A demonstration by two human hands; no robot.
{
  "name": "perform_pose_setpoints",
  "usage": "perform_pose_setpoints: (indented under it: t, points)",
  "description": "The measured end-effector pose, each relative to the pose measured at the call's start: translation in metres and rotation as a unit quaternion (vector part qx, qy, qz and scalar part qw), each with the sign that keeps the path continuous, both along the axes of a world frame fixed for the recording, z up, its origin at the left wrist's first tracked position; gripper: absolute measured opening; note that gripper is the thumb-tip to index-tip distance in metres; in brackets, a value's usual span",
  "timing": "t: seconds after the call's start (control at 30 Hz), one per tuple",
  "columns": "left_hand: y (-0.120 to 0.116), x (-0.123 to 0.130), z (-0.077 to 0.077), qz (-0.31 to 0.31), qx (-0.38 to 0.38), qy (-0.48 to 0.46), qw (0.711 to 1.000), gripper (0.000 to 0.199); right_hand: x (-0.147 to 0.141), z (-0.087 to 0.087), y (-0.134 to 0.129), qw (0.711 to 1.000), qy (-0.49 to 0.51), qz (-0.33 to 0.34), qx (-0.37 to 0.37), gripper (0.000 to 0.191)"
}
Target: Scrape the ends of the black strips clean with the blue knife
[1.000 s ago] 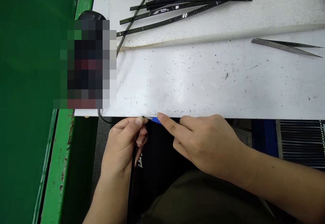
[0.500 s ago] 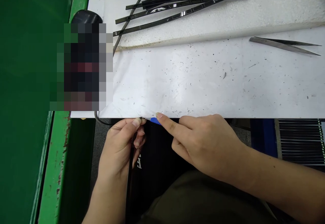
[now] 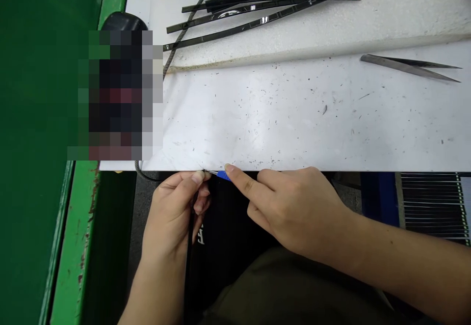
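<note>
Just below the table's front edge, my left hand (image 3: 176, 202) pinches the upper end of a thin black strip (image 3: 188, 266) between thumb and fingertips. The strip hangs down along the inside of my wrist. My right hand (image 3: 290, 197) is closed on a small blue-handled tool (image 3: 222, 175) with a slim metal tip, its index finger stretched along the handle. That tip meets the end of the strip at my left fingertips. Most of the handle is hidden behind my right hand, so the kind of tool cannot be made out.
Metal tweezers (image 3: 408, 65) lie on the white table (image 3: 294, 109), which is sprinkled with dark shavings. Several glossy black strips (image 3: 235, 28) rest on a white foam slab (image 3: 386, 20), crossed by a dark cable (image 3: 184, 28). A green metal frame (image 3: 79, 227) borders the left; more strips (image 3: 430, 207) sit at lower right.
The view has shifted very slightly. Both hands keep the same hold at the strip's end, with hardly any visible movement of the tool.
</note>
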State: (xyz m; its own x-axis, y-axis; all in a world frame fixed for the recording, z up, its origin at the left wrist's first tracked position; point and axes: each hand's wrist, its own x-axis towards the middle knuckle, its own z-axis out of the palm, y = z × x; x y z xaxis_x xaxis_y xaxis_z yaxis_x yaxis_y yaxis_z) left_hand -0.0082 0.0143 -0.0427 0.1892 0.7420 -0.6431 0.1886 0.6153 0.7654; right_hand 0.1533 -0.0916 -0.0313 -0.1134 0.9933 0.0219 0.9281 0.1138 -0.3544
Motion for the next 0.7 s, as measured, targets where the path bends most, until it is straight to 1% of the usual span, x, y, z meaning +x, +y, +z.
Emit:
perform_pose_setpoints:
  t: [0.1, 0.2, 0.27, 0.37, 0.47, 0.57, 0.63, 0.7]
  points:
    - [0.0, 0.0, 0.0, -0.003, 0.007, 0.001, 1.0, 0.019, -0.003, -0.003, -0.002, 0.999, -0.027, -0.006, 0.027, 0.057]
    - [0.001, 0.0, 0.0, -0.003, 0.002, -0.012, 1.0, 0.021, -0.005, -0.008, -0.005, 0.999, -0.023, -0.014, 0.046, 0.055]
    - [0.002, -0.001, -0.001, 0.0, -0.012, -0.031, 0.999, 0.021, -0.005, -0.01, -0.007, 0.998, 0.009, -0.031, 0.045, 0.052]
    - [0.006, -0.004, -0.003, -0.003, -0.039, -0.065, 0.997, 0.021, -0.004, -0.007, -0.008, 0.994, 0.085, -0.07, 0.019, 0.047]
    - [0.009, -0.008, -0.004, -0.005, -0.067, -0.098, 0.993, 0.021, -0.002, -0.001, -0.005, 0.982, 0.168, -0.091, -0.011, 0.05]
    - [0.011, -0.009, -0.004, 0.004, -0.093, -0.131, 0.987, 0.019, 0.0, 0.005, -0.001, 0.963, 0.247, -0.103, -0.033, 0.051]
    - [0.011, -0.01, -0.004, 0.011, -0.106, -0.149, 0.983, 0.017, 0.0, 0.007, 0.001, 0.956, 0.27, -0.11, -0.041, 0.052]
    - [0.011, -0.01, -0.005, 0.016, -0.114, -0.161, 0.98, 0.017, 0.0, 0.008, 0.003, 0.954, 0.274, -0.111, -0.045, 0.053]
